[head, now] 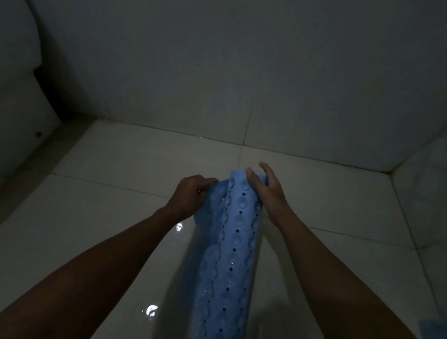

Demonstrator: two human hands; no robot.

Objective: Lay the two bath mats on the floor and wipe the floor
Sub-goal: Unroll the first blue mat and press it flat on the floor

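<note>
A light blue rubber bath mat (230,255), rolled lengthwise with suction cups and small holes showing, hangs upright in front of me above the glossy tiled floor (112,214). My left hand (189,197) pinches the loose left edge of the mat near its top. My right hand (265,190) grips the top right of the roll, fingers spread over it. A second blue item (437,338), possibly the other mat, shows only partly at the lower right edge.
Dim tiled walls close the space: a back wall (237,76), a left wall with a dark recess (41,74) and a step, and a right wall (434,199). Light glints on the wet-looking floor.
</note>
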